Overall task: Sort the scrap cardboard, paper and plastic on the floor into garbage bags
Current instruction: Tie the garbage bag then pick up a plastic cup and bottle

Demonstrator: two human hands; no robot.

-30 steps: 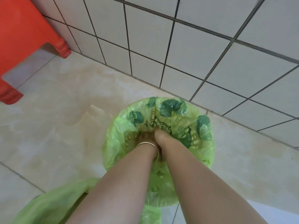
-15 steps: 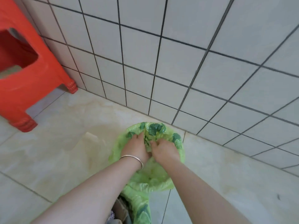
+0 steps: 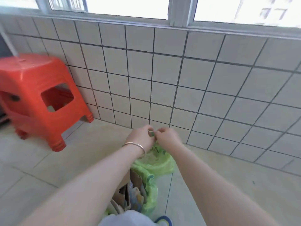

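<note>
Head camera looks forward-down, near the hands (image 3: 154, 136).

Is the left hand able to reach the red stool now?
Probably not at once. The left hand and right hand are both pinching the top of the green bag. The stool stands off to the left; bare floor lies between, but the hand must first let go.

Both hands met above a green bag (image 3: 156, 162) on the floor (image 3: 48, 163) near the tiled wall (image 3: 179, 82), the left hand (image 3: 140, 136) with a bangle (image 3: 135, 146) on its wrist and the right hand (image 3: 167, 137) pinching a bit of green plastic (image 3: 152, 133) between them. A second green bag (image 3: 150, 193) nearer the person held cardboard (image 3: 128, 193). A red stool (image 3: 39, 95) stood to the left against the wall, under a window (image 3: 127, 5).
</note>
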